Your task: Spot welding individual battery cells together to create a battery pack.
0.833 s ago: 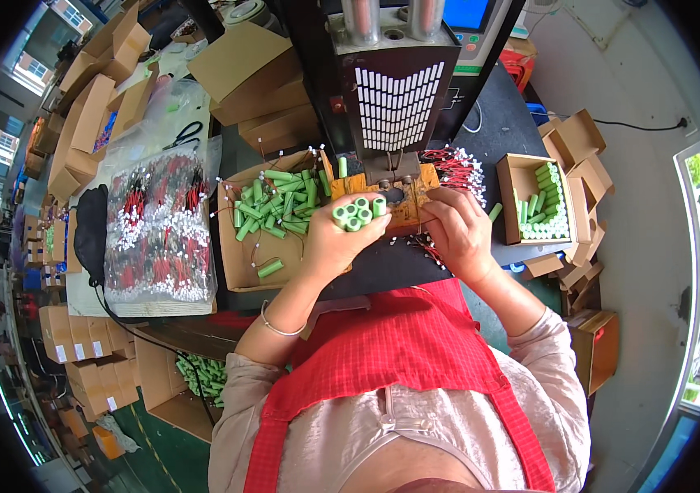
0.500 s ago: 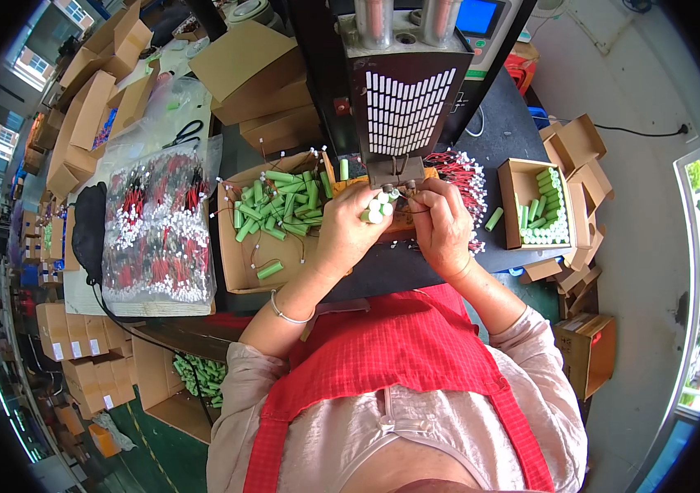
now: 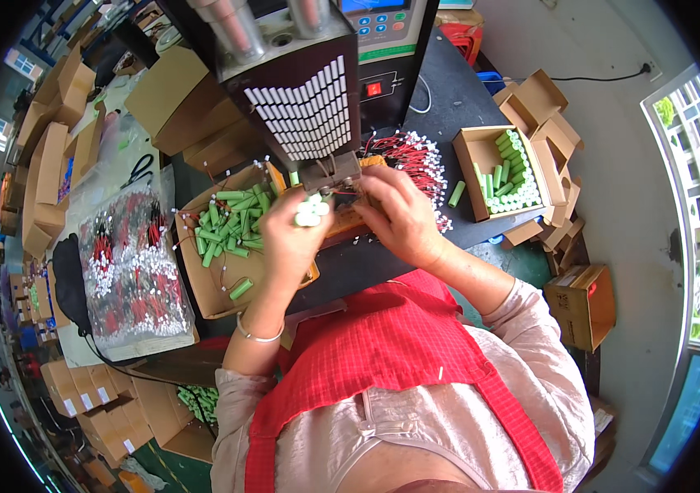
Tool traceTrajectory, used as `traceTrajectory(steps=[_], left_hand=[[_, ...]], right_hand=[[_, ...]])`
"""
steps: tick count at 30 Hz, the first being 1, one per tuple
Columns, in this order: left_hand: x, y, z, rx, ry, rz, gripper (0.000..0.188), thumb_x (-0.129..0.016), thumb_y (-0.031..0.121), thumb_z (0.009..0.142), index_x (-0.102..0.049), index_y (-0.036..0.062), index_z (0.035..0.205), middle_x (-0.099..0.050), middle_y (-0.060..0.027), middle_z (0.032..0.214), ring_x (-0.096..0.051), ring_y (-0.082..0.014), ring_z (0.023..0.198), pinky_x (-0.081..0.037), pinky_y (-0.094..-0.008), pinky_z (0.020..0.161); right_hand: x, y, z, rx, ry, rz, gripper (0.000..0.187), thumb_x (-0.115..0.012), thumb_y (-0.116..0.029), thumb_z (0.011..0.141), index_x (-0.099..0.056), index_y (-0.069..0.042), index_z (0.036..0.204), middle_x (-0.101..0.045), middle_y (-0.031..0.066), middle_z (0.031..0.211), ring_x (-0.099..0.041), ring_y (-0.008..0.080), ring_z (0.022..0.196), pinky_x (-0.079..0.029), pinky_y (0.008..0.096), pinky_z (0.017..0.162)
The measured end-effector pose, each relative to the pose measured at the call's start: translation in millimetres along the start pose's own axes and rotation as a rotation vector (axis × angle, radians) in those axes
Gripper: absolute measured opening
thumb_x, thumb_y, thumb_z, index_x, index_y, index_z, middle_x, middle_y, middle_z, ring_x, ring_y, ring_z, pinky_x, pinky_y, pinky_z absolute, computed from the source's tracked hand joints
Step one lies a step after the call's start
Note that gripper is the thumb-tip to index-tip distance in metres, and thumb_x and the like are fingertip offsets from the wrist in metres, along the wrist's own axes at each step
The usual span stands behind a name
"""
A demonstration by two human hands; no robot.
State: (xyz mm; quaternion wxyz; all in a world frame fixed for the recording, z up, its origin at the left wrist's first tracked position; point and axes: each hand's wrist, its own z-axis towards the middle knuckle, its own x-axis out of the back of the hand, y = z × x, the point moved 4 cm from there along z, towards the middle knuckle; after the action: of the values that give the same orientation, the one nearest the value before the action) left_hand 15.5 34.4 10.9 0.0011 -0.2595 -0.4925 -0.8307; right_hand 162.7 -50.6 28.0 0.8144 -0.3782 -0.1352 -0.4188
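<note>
My left hand (image 3: 291, 238) grips a small bunch of green cylindrical cells (image 3: 309, 212), white ends up, just below the head of a black welding machine (image 3: 300, 90). My right hand (image 3: 399, 215) is beside it under the same head, fingers pinched on something small that I cannot make out, over an orange fixture (image 3: 348, 218). A cardboard tray (image 3: 218, 287) of loose green cells with wires lies left of my left hand. Behind my right hand lies a pile of red and black wires (image 3: 411, 160) with white plugs.
A small box (image 3: 481, 156) holding upright green cells stands at the right, one loose cell (image 3: 456, 194) next to it. A clear bag of wire leads (image 3: 132, 271) lies at the left. Stacked cardboard boxes (image 3: 54, 164) fill the far left; another carton (image 3: 584, 304) sits low right.
Both hands have moved forward from near my chest to the machine head. The bunch of cells in my left hand went up with it.
</note>
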Motion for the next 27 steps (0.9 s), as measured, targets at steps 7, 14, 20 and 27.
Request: traceTrajectory(steps=[7, 14, 20, 27], left_hand=[[66, -68, -18, 0.572, 0.441, -0.949, 0.028, -0.07, 0.006, 0.074, -0.059, 0.0015, 0.1, -0.062, -0.0057, 0.094, -0.057, -0.0111, 0.083, -0.047, -0.025, 0.076], [53, -60, -30, 0.745, 0.318, -1.365, 0.04, -0.061, 0.001, 0.08, -0.044, -0.0044, 0.116, -0.055, -0.0154, 0.108, -0.056, -0.0255, 0.1, -0.046, -0.0345, 0.093], [24, -24, -35, 0.783, 0.055, -1.278, 0.018, -0.068, 0.011, 0.077, -0.059, 0.0054, 0.091, -0.063, -0.0076, 0.083, -0.063, -0.0171, 0.076, -0.055, -0.0257, 0.063], [-16, 8, -34, 0.75, -0.101, -1.246, 0.029, -0.066, 0.005, 0.076, -0.056, 0.006, 0.104, -0.063, -0.0088, 0.1, -0.06, -0.0168, 0.091, -0.05, -0.0268, 0.071]], right_hand=[[44, 102, -20, -0.331, -0.244, -0.277, 0.014, -0.059, -0.01, 0.076, -0.063, -0.007, 0.09, -0.057, 0.0109, 0.081, -0.058, 0.0299, 0.079, -0.048, 0.0398, 0.069], [47, 113, -20, -0.301, -0.391, -0.427, 0.011, -0.059, -0.016, 0.075, -0.061, -0.007, 0.069, -0.056, 0.0079, 0.075, -0.058, 0.0284, 0.075, -0.047, 0.0404, 0.065], [84, 81, -10, -0.633, -0.202, 0.011, 0.014, -0.061, -0.012, 0.079, -0.061, 0.001, 0.082, -0.063, 0.0105, 0.07, -0.06, 0.0134, 0.062, -0.047, 0.0279, 0.057], [71, 38, -49, -0.701, -0.13, 0.593, 0.01, -0.058, -0.01, 0.086, -0.058, 0.0, 0.086, -0.059, -0.0003, 0.078, -0.051, 0.0042, 0.069, -0.041, 0.0183, 0.06]])
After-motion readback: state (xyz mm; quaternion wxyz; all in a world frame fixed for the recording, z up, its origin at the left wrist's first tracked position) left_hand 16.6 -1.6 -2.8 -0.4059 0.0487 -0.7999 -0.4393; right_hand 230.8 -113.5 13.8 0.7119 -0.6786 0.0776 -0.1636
